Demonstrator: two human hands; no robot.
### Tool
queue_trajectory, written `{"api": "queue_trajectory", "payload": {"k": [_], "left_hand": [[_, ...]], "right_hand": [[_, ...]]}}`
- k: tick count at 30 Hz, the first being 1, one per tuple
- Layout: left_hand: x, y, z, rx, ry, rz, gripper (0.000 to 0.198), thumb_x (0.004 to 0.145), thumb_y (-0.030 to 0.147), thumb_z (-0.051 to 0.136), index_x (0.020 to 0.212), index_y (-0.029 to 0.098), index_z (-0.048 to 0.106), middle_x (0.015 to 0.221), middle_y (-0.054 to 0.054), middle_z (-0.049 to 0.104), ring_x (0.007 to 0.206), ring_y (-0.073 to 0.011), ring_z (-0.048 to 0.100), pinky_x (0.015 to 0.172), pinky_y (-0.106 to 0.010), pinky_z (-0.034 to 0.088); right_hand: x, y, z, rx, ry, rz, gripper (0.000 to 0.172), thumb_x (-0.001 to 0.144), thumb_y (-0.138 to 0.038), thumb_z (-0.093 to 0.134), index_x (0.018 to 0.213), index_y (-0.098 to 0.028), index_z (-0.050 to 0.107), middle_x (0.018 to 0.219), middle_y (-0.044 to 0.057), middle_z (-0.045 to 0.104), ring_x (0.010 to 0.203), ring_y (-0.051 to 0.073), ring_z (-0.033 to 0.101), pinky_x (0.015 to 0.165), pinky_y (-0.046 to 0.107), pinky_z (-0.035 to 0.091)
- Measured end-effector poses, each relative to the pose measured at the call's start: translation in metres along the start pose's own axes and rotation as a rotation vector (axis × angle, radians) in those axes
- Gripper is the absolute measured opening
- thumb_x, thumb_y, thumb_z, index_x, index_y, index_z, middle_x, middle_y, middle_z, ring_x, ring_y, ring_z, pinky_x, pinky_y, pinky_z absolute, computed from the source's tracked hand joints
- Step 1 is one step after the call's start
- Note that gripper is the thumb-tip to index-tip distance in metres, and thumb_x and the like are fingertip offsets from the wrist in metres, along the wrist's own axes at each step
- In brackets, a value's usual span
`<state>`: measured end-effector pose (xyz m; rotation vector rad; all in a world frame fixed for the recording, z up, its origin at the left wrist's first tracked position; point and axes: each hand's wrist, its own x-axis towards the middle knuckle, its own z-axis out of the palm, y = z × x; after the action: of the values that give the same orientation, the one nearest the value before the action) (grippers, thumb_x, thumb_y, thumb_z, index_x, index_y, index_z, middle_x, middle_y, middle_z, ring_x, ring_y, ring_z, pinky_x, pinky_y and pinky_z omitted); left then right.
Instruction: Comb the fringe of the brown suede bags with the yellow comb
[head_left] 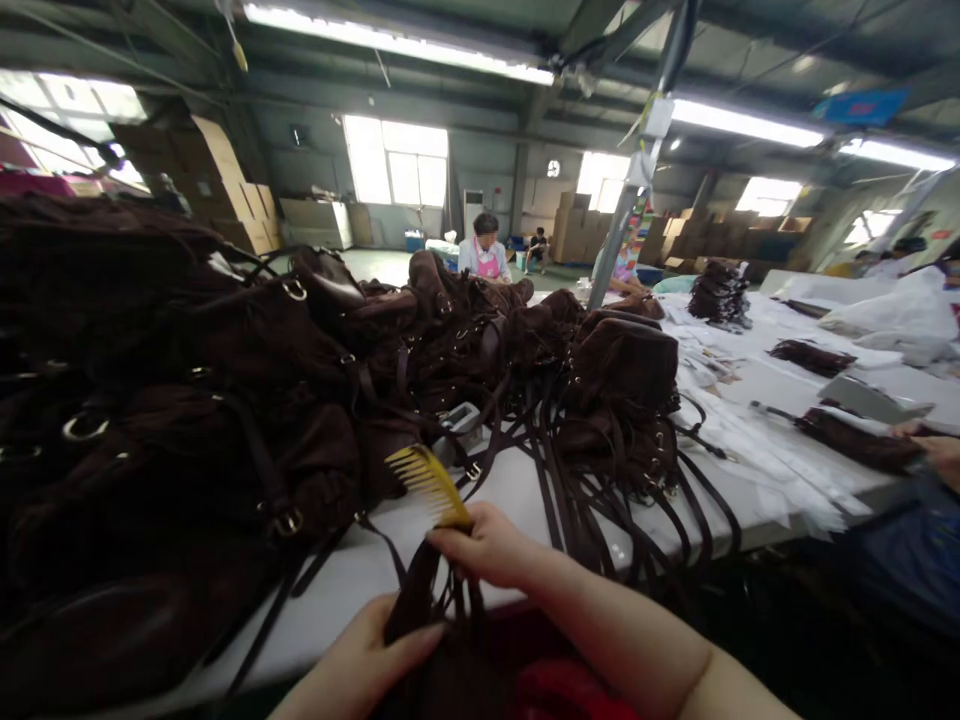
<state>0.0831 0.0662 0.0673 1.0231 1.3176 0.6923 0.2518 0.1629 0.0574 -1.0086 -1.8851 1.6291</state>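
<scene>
While dark brown suede bags pile on the white counter, your right hand pinches a yellow plastic comb, teeth up, and your left hand grips a dark brown fringe tassel at the counter's near edge.

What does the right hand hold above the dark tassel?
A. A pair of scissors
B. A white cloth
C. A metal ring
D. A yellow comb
D: the right hand holds a yellow comb, teeth up, above the tassel that the left hand pinches.
</scene>
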Motion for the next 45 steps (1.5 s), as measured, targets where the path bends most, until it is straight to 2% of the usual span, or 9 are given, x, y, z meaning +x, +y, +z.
{"api": "queue_trajectory", "payload": {"k": [3,7,11,15,20,35,39,43,45], "left_hand": [[0.027,-0.016,0.029,-0.201,-0.165,-0.065,0.050,0.067,0.054,0.072,0.091,0.009,0.067,0.085,-0.010,0.072,0.076,-0.0251,0.066,0.065,-0.031,0.051],[0.045,-0.032,0.045,-0.305,-0.162,-0.064,0.047,0.067,0.049,0.073,0.091,0.009,0.067,0.088,-0.010,0.071,0.081,-0.0232,0.065,0.071,-0.030,0.051],[0.036,-0.034,0.049,-0.324,-0.131,-0.055,0.045,0.067,0.046,0.073,0.094,0.010,0.068,0.087,-0.009,0.072,0.087,-0.0251,0.065,0.080,-0.033,0.050],[0.015,-0.031,0.063,-0.074,0.032,0.055,0.043,0.073,0.050,0.064,0.093,0.012,0.069,0.090,-0.011,0.072,0.089,-0.0275,0.064,0.080,-0.036,0.051],[-0.003,-0.036,0.071,0.413,0.256,0.254,0.043,0.084,0.052,0.045,0.077,0.017,0.069,0.087,-0.012,0.070,0.086,-0.0284,0.062,0.083,-0.040,0.047],[0.002,-0.030,0.070,0.746,0.177,0.251,0.032,0.083,0.016,0.032,0.079,0.018,0.064,0.084,-0.010,0.065,0.085,-0.0244,0.057,0.080,-0.036,0.041],[-0.002,-0.024,0.088,0.869,0.041,0.328,0.027,0.076,0.008,0.040,0.080,0.018,0.065,0.090,-0.010,0.066,0.091,-0.0247,0.056,0.086,-0.039,0.037],[-0.005,-0.030,0.107,0.855,-0.259,0.503,0.016,0.069,0.009,0.050,0.070,0.017,0.065,0.081,-0.009,0.067,0.088,-0.0253,0.057,0.092,-0.044,0.033],[0.000,-0.034,0.098,0.686,-0.186,0.450,0.015,0.073,0.016,0.049,0.069,0.017,0.064,0.079,-0.010,0.067,0.086,-0.0259,0.057,0.091,-0.044,0.036]], "right_hand": [[-0.016,0.020,-0.029,-0.176,0.090,0.161,0.026,0.088,-0.039,0.053,0.074,-0.017,0.050,0.052,-0.006,0.049,0.039,0.006,0.043,0.041,0.018,0.034],[-0.055,0.032,-0.037,-0.487,0.246,0.099,0.023,0.097,-0.034,0.034,0.091,-0.018,0.049,0.067,-0.002,0.060,0.053,0.009,0.053,0.052,0.020,0.036],[-0.084,0.030,-0.018,-0.933,0.003,0.029,0.026,0.097,-0.034,0.032,0.091,-0.020,0.052,0.075,0.003,0.066,0.065,0.015,0.061,0.056,0.024,0.035],[-0.089,0.031,-0.007,-1.199,-0.146,-0.051,0.013,0.091,-0.026,0.042,0.091,-0.020,0.053,0.080,0.004,0.068,0.067,0.018,0.063,0.053,0.026,0.035],[-0.084,0.037,-0.024,-1.341,0.041,-0.083,0.016,0.094,-0.022,0.037,0.097,-0.020,0.052,0.083,0.005,0.065,0.072,0.018,0.063,0.055,0.026,0.037],[-0.063,0.043,-0.039,-1.233,0.184,0.138,0.022,0.098,-0.032,0.034,0.098,-0.022,0.054,0.085,0.006,0.071,0.079,0.020,0.067,0.063,0.025,0.041],[-0.052,0.035,-0.032,-1.174,0.204,0.132,0.022,0.097,-0.035,0.036,0.096,-0.022,0.055,0.082,0.007,0.071,0.077,0.021,0.067,0.063,0.026,0.041],[-0.028,0.012,-0.049,-1.116,0.380,0.178,0.033,0.100,-0.034,0.024,0.104,-0.018,0.053,0.080,0.009,0.068,0.074,0.021,0.065,0.063,0.028,0.041],[-0.023,0.000,-0.061,-1.036,0.483,0.137,0.040,0.101,-0.034,0.016,0.110,-0.016,0.050,0.083,0.009,0.066,0.076,0.019,0.063,0.065,0.027,0.041]]}}
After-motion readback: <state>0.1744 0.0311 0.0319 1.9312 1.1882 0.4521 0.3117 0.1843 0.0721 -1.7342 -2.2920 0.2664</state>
